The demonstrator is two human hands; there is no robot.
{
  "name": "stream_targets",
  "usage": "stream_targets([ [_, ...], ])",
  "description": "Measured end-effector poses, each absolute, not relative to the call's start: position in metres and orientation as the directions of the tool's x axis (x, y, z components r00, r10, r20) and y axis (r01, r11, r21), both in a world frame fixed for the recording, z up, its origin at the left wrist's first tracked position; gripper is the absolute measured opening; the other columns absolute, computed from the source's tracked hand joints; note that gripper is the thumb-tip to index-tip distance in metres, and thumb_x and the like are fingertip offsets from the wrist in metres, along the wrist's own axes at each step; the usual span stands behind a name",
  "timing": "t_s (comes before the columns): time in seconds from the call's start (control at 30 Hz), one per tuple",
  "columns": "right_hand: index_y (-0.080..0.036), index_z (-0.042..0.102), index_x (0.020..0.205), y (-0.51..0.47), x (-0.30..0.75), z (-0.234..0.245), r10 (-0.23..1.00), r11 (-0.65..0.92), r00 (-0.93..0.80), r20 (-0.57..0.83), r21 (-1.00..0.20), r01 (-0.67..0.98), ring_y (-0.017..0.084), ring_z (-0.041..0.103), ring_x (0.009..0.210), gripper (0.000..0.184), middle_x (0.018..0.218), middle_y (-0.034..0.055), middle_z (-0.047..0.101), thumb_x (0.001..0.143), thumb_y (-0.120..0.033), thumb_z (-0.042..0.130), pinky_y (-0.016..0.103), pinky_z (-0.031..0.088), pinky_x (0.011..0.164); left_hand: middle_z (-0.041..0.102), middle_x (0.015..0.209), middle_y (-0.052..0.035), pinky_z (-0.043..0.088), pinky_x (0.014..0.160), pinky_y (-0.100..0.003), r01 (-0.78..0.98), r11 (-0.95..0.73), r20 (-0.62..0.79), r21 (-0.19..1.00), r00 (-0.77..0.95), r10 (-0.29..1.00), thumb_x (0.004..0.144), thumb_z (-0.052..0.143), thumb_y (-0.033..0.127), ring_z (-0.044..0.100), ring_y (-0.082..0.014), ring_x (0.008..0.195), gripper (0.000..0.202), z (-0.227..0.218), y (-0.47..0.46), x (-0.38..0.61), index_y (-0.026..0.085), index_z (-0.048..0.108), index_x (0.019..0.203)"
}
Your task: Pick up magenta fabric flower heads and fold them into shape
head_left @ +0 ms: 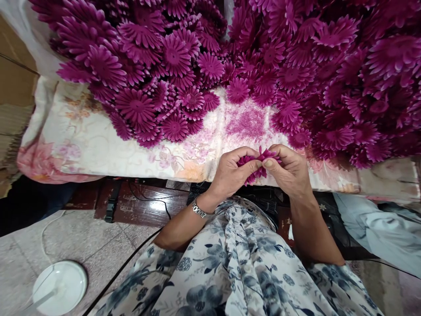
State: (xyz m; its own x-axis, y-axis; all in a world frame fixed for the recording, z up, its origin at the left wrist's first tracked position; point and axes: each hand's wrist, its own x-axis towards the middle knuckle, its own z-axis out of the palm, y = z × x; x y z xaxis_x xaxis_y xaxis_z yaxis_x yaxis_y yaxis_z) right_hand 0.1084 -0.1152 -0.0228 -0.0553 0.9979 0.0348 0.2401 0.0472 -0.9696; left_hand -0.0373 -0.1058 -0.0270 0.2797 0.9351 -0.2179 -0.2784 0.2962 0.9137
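Two hands, head view. Left hand (230, 172), with a watch (198, 210) at the wrist, and right hand (289, 172) meet at the near edge of the cloth-covered table (98, 149). The fingers of both are pinched on one purple flower (260, 157) held between them. Heap of flowers (197, 66) lies behind on the cloth. White disc (61, 287) on the floor, lower left.
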Motion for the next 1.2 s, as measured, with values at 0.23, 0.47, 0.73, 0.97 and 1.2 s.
stream_targets([
  [0.23,-0.02,0.058,0.072,-0.114,0.114,-0.025,1.0,0.022,-0.019,0.02,-0.996,0.09,0.008,0.046,0.055,0.024,0.063,-0.0043,0.053,0.075,-0.04,0.071,0.022,0.039,0.05,0.055,0.057,0.0038,0.04,0.046,-0.02,-0.355,0.256,-0.233,0.899,0.108,0.966,0.067,0.075,0.036,0.047,-0.007,0.05,0.019,-0.027,-0.102,-0.042,0.019,0.066,0.068],
  [0.47,-0.021,0.062,0.075,-0.112,0.123,-0.028,0.996,0.06,0.069,0.062,-0.998,0.031,0.01,0.049,0.059,0.02,0.066,-0.0026,0.055,0.075,-0.038,0.072,0.023,0.041,0.052,0.053,0.056,0.0054,0.037,0.047,-0.018,-0.405,0.162,-0.215,0.9,-0.087,0.973,0.063,0.079,0.032,0.043,-0.005,0.049,0.019,-0.027,-0.089,-0.054,0.019,0.066,0.067],
  [0.73,-0.019,0.053,0.069,-0.11,0.113,-0.026,0.991,0.071,0.104,0.088,-0.985,0.154,0.006,0.04,0.054,0.024,0.061,-0.0058,0.045,0.08,-0.035,0.066,0.021,0.034,0.05,0.054,0.061,0.0036,0.035,0.051,-0.021,-0.167,0.027,-0.047,0.986,-0.118,0.992,0.077,0.068,0.033,0.043,-0.0076,0.053,0.013,-0.03,-0.1,-0.053,0.02,0.068,0.077],
  [0.97,-0.019,0.05,0.068,-0.11,0.112,-0.03,0.988,0.103,0.089,0.124,-0.972,0.211,0.005,0.035,0.052,0.026,0.06,-0.0065,0.04,0.085,-0.036,0.059,0.021,0.03,0.049,0.053,0.057,0.0045,0.035,0.049,-0.02,-0.1,-0.016,0.009,0.995,-0.073,0.997,0.079,0.067,0.033,0.043,-0.0074,0.051,0.013,-0.027,-0.106,-0.051,0.02,0.067,0.076],
  [1.2,-0.019,0.057,0.077,-0.114,0.119,-0.03,0.996,0.042,0.063,0.058,-0.973,0.226,0.005,0.038,0.049,0.021,0.058,-0.0063,0.046,0.084,-0.037,0.061,0.02,0.028,0.045,0.062,0.068,0.0033,0.042,0.058,-0.021,-0.145,0.017,-0.021,0.989,-0.026,0.999,0.077,0.068,0.031,0.05,-0.0078,0.058,0.01,-0.03,-0.09,-0.044,0.021,0.068,0.077],
])
